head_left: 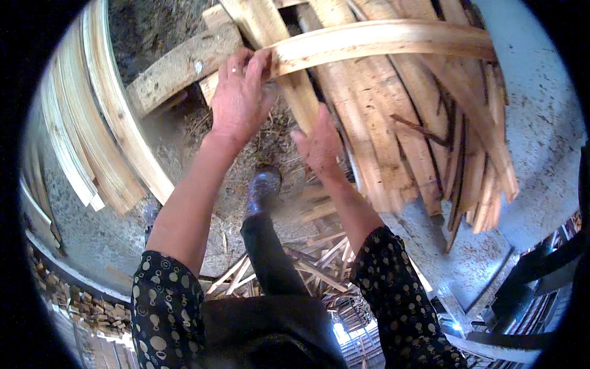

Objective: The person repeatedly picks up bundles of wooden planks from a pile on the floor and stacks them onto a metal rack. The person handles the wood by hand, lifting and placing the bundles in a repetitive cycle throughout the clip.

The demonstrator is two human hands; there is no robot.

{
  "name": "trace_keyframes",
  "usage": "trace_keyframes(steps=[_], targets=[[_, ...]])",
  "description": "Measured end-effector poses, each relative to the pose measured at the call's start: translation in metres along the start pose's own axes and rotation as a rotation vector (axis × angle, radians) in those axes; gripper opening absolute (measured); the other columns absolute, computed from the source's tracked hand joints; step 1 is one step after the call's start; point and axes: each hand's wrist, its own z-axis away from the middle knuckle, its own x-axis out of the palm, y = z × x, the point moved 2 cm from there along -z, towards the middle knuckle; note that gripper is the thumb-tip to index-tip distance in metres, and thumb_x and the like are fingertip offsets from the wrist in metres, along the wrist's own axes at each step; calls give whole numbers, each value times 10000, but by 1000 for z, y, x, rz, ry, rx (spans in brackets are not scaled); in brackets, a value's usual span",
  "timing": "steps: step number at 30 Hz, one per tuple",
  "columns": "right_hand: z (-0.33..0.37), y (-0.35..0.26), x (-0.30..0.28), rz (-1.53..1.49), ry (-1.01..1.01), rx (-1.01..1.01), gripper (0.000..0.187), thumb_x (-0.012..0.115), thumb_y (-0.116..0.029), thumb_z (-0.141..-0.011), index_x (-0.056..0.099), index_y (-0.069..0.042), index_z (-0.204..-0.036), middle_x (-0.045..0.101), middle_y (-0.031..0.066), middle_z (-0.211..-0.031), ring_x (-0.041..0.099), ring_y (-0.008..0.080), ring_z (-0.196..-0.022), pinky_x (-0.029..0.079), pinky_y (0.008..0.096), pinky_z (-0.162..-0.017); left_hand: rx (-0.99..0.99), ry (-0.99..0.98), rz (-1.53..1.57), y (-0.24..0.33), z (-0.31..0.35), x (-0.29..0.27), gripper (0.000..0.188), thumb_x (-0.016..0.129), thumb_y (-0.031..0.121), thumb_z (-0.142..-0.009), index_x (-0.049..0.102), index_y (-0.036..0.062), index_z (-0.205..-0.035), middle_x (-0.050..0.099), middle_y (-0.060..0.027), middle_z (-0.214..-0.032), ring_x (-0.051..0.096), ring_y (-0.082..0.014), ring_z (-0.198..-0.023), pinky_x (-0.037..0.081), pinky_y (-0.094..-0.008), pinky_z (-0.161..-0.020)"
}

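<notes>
A pale wooden plank (381,40) lies crosswise over a pile of rough boards. My left hand (239,101), wearing a ring, is closed at its left end, with the fingers curled at the wood and the thumb below. Lower and to the right, my right hand (319,146) has its thumb and fingers around the near end of a narrower board (301,98) that slants under the crosswise plank. The right hand is slightly blurred. Beneath and beyond the hands, the boards (372,117) fan toward me, some with dark bark edges.
Long sawn planks (107,117) stand at the left. A weathered thick board (184,67) lies by my left hand over dirt and debris. Loose wood strips (322,264) litter the floor near my boot (264,187). A grey-blue metal surface (534,123) spans the right side.
</notes>
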Motion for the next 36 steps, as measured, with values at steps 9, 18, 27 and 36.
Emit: trace_keyframes(steps=[9, 18, 27, 36], targets=[[31, -20, -64, -900, -354, 301, 532, 608, -109, -738, 400, 15, -1211, 543, 81, -1041, 519, 143, -933, 416, 267, -817, -80, 101, -55, 6, -1, -13, 742, 683, 76, -624, 312, 102, -1266, 399, -154, -1201, 443, -349, -1038, 439, -419, -828], [54, -117, -117, -864, -389, 337, 329, 557, -55, -758, 537, 8, -1081, 601, 41, -890, 554, 90, -780, 453, 232, -704, -299, -178, 163, -1, 5, -82, 592, 644, 235, -650, 465, 25, -1174, 596, -184, -910, 580, -322, -846, 478, -382, -738], [55, -248, -44, -1112, -537, -40, 392, 539, -120, -815, 457, 43, -1162, 591, 129, -975, 579, 150, -849, 474, 260, -737, -606, 52, 440, -28, 159, -197, 548, 652, 161, -695, 454, -48, -1160, 568, -162, -991, 559, -214, -880, 448, -321, -768], [-3, -122, 12, -339, 150, -221, 466, 613, -182, -724, 475, 28, -1117, 522, 210, -1048, 530, 327, -934, 430, 391, -792, -345, 172, -397, -99, 109, -188, 774, 675, 188, -656, 295, 82, -1322, 300, -209, -1304, 271, -352, -1227, 216, -451, -1007]])
